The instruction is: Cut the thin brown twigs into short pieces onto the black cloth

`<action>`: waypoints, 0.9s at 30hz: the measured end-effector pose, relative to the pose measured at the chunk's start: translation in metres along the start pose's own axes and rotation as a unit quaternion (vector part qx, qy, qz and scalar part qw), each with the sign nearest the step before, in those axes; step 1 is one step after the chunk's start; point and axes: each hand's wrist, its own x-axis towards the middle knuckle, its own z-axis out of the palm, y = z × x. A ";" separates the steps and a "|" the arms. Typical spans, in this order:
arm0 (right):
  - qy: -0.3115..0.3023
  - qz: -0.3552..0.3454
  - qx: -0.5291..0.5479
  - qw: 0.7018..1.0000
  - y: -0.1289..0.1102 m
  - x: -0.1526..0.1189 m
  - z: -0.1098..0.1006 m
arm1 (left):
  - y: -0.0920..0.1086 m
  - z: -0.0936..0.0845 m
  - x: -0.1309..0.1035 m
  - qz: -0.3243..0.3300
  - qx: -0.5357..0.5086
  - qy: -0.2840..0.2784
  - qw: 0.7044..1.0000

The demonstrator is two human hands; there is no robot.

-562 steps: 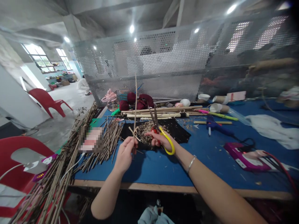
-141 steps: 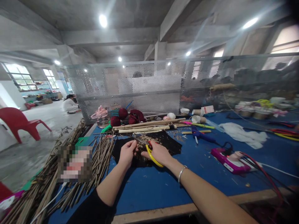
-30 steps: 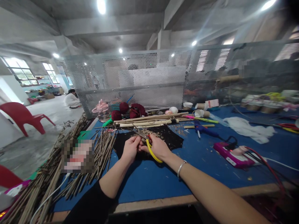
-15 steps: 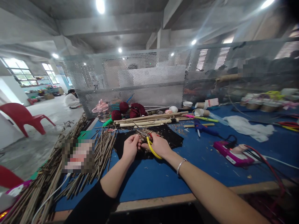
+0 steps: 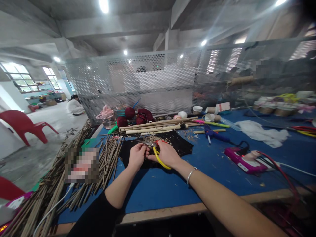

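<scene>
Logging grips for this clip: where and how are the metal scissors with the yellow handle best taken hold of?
Probably by the curved yellow handle, from the near right side: the metal blades point left and away, passing close to the left hand, while the handle bows back toward the right hand, which grips there.
</scene>
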 end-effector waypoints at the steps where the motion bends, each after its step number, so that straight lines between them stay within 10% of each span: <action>1: -0.005 0.005 -0.001 1.000 0.000 0.000 0.001 | 0.001 0.000 -0.001 0.003 0.006 0.003 1.000; 19: 0.028 0.072 0.035 0.996 0.003 0.006 0.001 | -0.001 0.000 -0.002 0.017 0.085 0.028 0.996; 27: 0.061 -0.001 0.335 0.940 0.010 0.013 0.007 | -0.005 0.000 -0.009 0.135 0.272 -0.023 0.953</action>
